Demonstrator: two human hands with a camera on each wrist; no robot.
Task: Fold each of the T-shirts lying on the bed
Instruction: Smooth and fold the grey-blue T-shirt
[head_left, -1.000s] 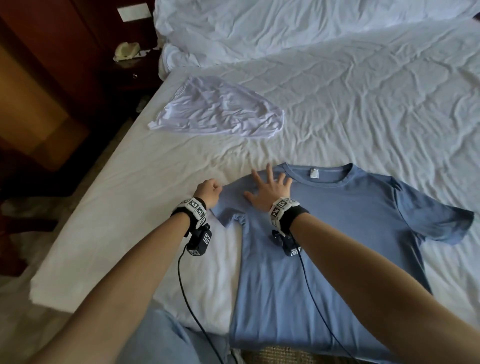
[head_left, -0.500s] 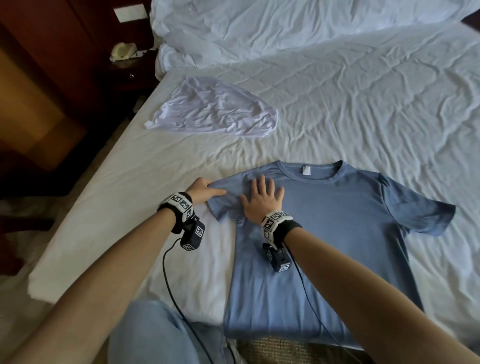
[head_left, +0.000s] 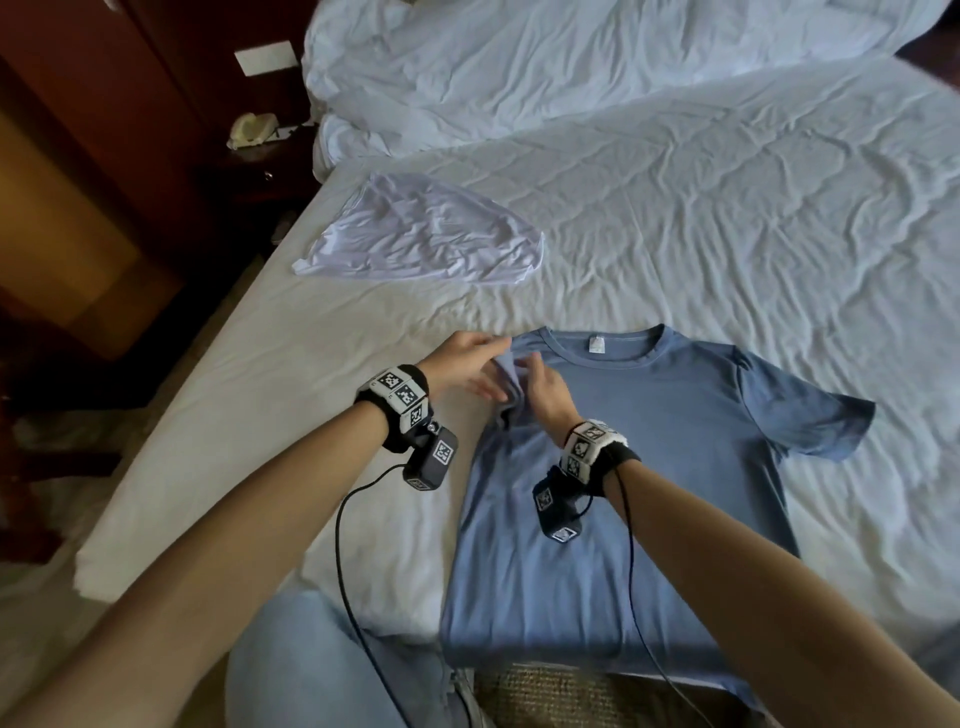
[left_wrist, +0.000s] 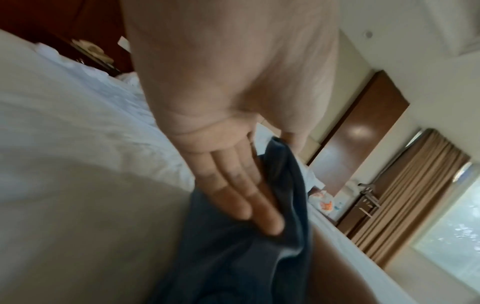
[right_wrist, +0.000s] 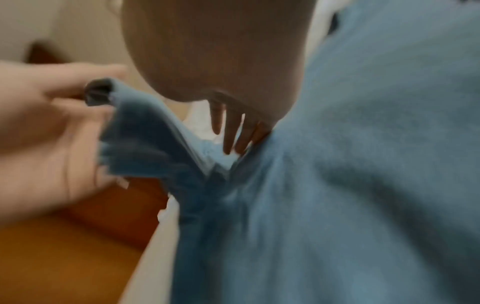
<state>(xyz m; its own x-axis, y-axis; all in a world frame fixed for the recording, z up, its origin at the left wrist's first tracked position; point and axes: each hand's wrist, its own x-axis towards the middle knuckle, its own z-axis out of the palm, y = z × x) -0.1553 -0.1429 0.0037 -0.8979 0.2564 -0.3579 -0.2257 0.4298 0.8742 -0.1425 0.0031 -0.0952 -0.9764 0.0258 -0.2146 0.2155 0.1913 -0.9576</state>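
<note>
- 2 T-shirts on the bed (head_left: 727, 208): 1 blue T-shirt (head_left: 623, 493) at the bed's near edge, 1 white T-shirt (head_left: 421, 234) by its left edge
- 2 hands over the bed: left hand (head_left: 467, 364), right hand (head_left: 548, 397)
- 2 wrist cameras
- 1 phone (head_left: 252, 130) left of the bed
</note>
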